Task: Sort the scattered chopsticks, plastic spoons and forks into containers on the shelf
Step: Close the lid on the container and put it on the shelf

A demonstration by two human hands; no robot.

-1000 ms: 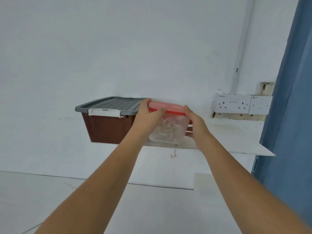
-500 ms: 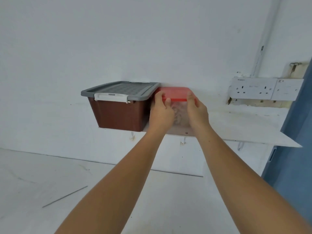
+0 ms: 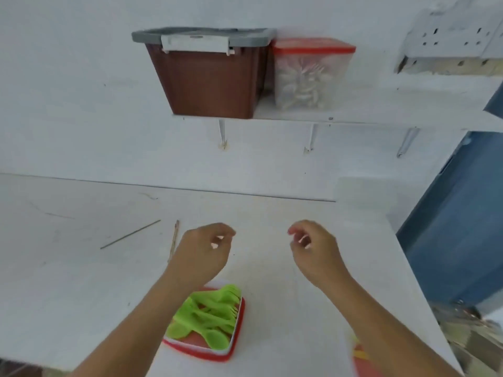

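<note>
Two containers stand on the shelf [image 3: 381,110]: one brown bin [image 3: 212,83], one clear tub [image 3: 307,80] of white cutlery, uncountable. Below the shelf: one open tub [image 3: 239,322] of green forks and spoons [image 3: 206,317], two chopsticks [image 3: 130,234], left hand [image 3: 204,254] and right hand [image 3: 315,251] loosely curled, holding nothing; one blurred red object [image 3: 364,360], cut off

Beyond your desk [image 3: 81,295]
You had a blue panel [image 3: 457,227] past its right edge, white wall sockets [image 3: 460,36] above its far right corner.

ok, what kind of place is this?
Probably a plain storage or utility room: bracketed wall shelf with a brown bin and red-lidded container, wall sockets, white table.
</note>
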